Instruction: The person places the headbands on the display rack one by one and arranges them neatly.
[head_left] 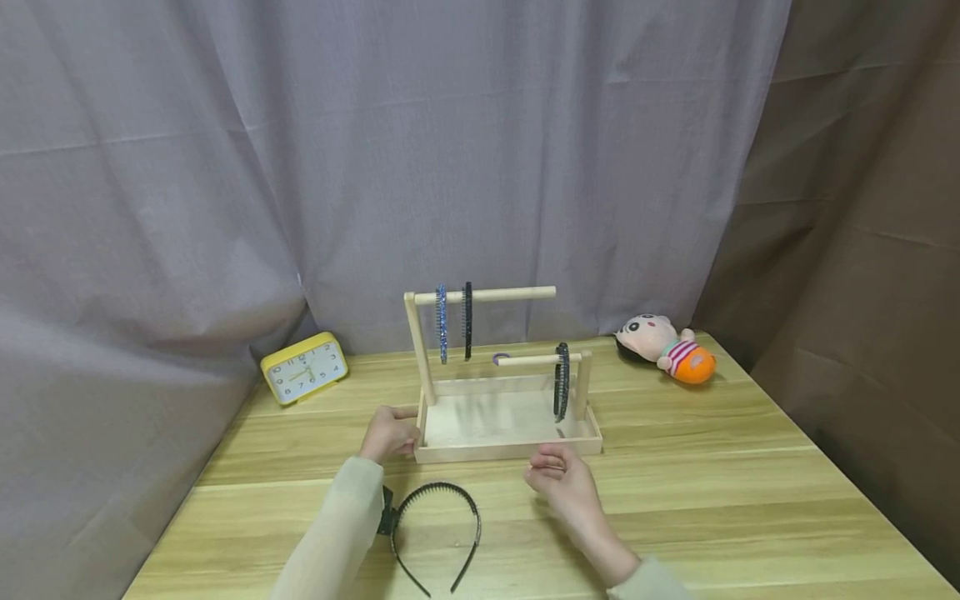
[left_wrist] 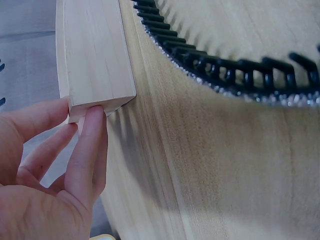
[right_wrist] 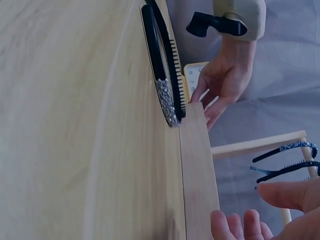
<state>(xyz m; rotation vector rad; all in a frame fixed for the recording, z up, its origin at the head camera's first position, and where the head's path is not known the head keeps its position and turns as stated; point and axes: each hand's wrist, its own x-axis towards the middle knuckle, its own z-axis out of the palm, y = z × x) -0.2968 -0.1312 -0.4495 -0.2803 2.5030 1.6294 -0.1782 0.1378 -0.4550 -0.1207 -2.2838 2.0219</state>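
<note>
A wooden headband stand [head_left: 510,452] with a tray base and two bars is on the table. My left hand [head_left: 392,432] grips the tray's left end; in the left wrist view its fingertips [left_wrist: 92,117] meet the corner. My right hand [head_left: 566,483], fingers loosely bent, is by the tray's front right and holds nothing. A blue glittery headband [head_left: 442,325] and a black headband [head_left: 468,321] hang from the upper bar. Dark headbands [head_left: 562,383] hang from the lower bar. Another black toothed headband [head_left: 474,508] with glitter lies on the table before the stand.
A yellow alarm clock [head_left: 306,368] stands at the back left. At the back right lies a plush doll [head_left: 667,348]. Behind the stand is a small purple ring [head_left: 500,357]. Grey curtains [head_left: 480,167] hang behind the wooden table [head_left: 712,517].
</note>
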